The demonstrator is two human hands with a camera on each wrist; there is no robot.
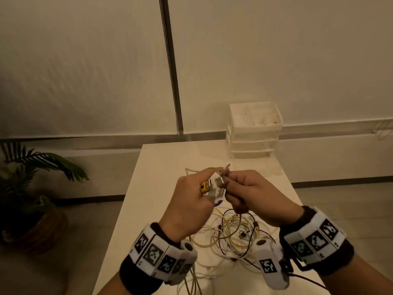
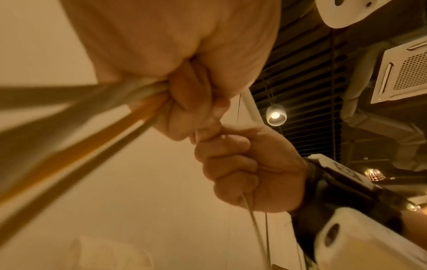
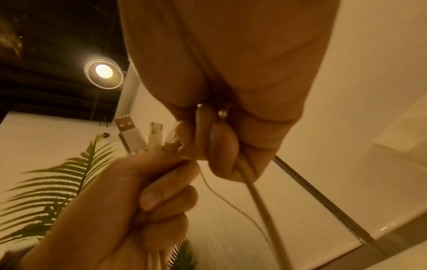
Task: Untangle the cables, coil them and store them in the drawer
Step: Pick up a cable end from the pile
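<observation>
Both hands are raised above the white table (image 1: 161, 162), close together. My left hand (image 1: 191, 199) grips a bundle of cable ends; white USB plugs (image 1: 214, 188) and a yellow plug (image 1: 204, 186) stick out of its fist, and the USB plugs (image 3: 138, 135) also show in the right wrist view. My right hand (image 1: 251, 192) pinches cable ends at the same bundle, with a white cable (image 3: 261, 201) running down from its curled fingers. Below the hands lies a tangle of white, yellow and black cables (image 1: 231, 233). A white drawer unit (image 1: 254, 133) stands at the table's far right.
A potted palm (image 1: 32, 188) stands on the floor to the left of the table. A metal pole (image 1: 172, 71) runs up the wall behind. The table's left edge lies close to my left wrist.
</observation>
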